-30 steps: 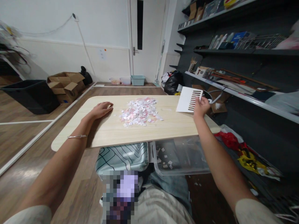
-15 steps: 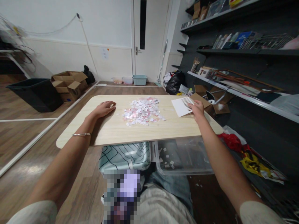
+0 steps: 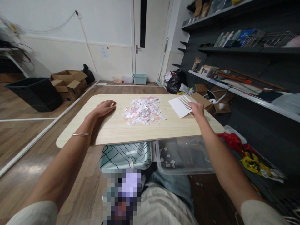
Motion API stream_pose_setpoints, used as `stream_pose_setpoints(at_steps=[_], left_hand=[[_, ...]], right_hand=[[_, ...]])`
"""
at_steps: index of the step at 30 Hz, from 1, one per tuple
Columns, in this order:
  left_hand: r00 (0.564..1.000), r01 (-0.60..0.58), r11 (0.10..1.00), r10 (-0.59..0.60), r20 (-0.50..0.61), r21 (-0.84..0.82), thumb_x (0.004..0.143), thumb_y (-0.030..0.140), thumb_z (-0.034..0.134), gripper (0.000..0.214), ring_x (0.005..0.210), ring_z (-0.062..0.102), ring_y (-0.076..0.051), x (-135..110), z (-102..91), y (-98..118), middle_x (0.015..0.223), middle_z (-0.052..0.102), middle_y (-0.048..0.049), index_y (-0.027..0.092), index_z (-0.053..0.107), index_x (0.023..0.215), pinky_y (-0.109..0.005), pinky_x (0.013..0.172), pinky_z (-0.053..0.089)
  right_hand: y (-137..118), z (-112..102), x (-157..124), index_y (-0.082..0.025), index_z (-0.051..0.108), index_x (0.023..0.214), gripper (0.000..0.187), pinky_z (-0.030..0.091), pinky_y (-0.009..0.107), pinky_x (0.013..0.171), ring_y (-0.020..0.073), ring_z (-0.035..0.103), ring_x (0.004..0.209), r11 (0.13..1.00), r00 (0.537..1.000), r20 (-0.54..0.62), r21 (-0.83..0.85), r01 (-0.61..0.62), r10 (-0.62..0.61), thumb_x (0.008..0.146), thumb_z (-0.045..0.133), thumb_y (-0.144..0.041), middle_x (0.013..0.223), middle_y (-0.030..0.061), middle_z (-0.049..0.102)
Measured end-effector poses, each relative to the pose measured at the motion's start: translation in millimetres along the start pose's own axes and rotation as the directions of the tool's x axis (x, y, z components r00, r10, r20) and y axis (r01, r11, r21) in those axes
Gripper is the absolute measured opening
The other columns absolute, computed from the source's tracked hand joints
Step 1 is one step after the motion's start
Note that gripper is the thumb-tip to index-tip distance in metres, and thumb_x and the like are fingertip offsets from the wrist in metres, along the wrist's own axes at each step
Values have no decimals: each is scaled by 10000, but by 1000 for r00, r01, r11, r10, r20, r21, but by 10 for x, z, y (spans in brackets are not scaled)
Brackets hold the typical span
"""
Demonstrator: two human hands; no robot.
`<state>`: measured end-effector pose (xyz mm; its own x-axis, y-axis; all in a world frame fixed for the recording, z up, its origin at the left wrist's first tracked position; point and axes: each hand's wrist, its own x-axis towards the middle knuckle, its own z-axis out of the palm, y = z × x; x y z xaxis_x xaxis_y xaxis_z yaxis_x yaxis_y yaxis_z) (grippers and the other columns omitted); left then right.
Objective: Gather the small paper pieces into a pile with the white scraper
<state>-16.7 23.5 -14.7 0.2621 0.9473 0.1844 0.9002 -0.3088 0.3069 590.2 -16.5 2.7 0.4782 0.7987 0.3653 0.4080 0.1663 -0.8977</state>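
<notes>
On the left part of the wooden table [image 3: 112, 132] rests my left hand [image 3: 104, 108], its fingers loosely bent and apart, holding nothing. A pile of small white and pinkish paper pieces [image 3: 144, 110] is spread over the middle of the tabletop, between my hands. At the right, my right hand [image 3: 197, 110] grips a white card [image 3: 178, 107] by its right edge. Along one side of this card runs a row of dark, narrow stripes or slots; I cannot tell which. The card is tilted over the table, and my fingertips behind it are partly hidden.
Below the table's near edge are a clear plastic bin [image 3: 185, 164] with a few paper pieces and a green patterned container [image 3: 125, 156]. Dark shelves [image 3: 239, 50] line the right. A black bin [image 3: 35, 93] and cardboard boxes [image 3: 69, 82] stand on the left floor.
The white card in my right hand has shifted slightly left and turned a little. My left hand stays where it was on the table, and the paper pile looks the same.
</notes>
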Motion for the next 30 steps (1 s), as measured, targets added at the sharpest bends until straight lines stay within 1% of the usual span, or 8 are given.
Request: stream_pose_setpoints(at_steps=[3, 8, 13, 17, 23, 25, 28, 30], left_hand=[[1000, 5, 1000, -5, -13, -8, 964, 647, 494, 678, 1454, 648, -376, 9, 5, -22, 1577, 732, -131, 230, 760, 1427, -489, 1290, 482], [1000, -4, 1000, 3, -11, -4, 968, 656, 493, 702, 1452, 654, -377, 15, 15, -50, 1569, 732, -144, 210, 757, 1442, -479, 1285, 491], [1000, -12, 1000, 12, -11, 3, 975, 643, 475, 728, 1469, 648, -384, -2, 12, -23, 1573, 728, -166, 171, 747, 1458, -476, 1295, 482], [1000, -2, 1000, 2, 7, 22, 980, 649, 453, 749, 1499, 631, -372, -9, 0, -3, 1619, 702, -156, 171, 733, 1484, -465, 1316, 465], [1000, -2, 1000, 2, -16, 8, 972, 642, 484, 693, 1493, 643, -371, -1, 7, -15, 1601, 721, -135, 208, 755, 1441, -467, 1307, 482], [1000, -3, 1000, 3, -15, 6, 971, 643, 487, 692, 1486, 650, -370, 4, 9, -20, 1591, 728, -139, 207, 755, 1436, -465, 1299, 490], [1000, 1, 1000, -1, -5, 11, 970, 642, 489, 691, 1487, 651, -356, 14, 9, -26, 1588, 730, -135, 210, 751, 1441, -448, 1301, 486], [1000, 7, 1000, -7, -6, 16, 973, 640, 490, 680, 1489, 649, -349, 20, 11, -33, 1596, 726, -126, 219, 754, 1437, -445, 1303, 483]], right_hand=[[-47, 7, -23, -206, 652, 657, 198, 491, 267, 493, 195, 622, 613, 992, 994, -49, 82, -98, 102, 688, 790, -345, 552, -17, 584], [-118, 9, -96, -192, 664, 653, 176, 469, 274, 496, 170, 596, 574, 958, 978, -9, 204, -202, 208, 690, 800, -296, 631, 23, 659], [-108, -25, -154, -204, 674, 756, 264, 501, 264, 565, 167, 626, 632, 963, 979, 156, 216, -163, 131, 752, 869, -381, 704, 11, 691], [-93, -75, -149, -232, 674, 838, 351, 531, 242, 605, 168, 664, 692, 970, 941, 318, 168, -173, 113, 793, 929, -469, 761, -4, 732], [-115, -249, -144, -229, 706, 860, 244, 612, 248, 680, 175, 734, 751, 931, 897, 413, 241, -274, 157, 869, 910, -362, 833, 19, 798], [-109, -307, -153, -237, 701, 873, 234, 623, 254, 669, 182, 754, 750, 910, 899, 408, 289, -296, 162, 868, 909, -345, 819, 10, 796], [-70, -348, -145, -256, 661, 882, 280, 637, 278, 627, 199, 767, 707, 878, 927, 312, 356, -319, 210, 869, 911, -384, 752, -16, 772], [-34, -350, -117, -270, 638, 896, 335, 676, 332, 657, 230, 792, 718, 867, 936, 251, 372, -330, 249, 880, 914, -459, 723, -19, 763]])
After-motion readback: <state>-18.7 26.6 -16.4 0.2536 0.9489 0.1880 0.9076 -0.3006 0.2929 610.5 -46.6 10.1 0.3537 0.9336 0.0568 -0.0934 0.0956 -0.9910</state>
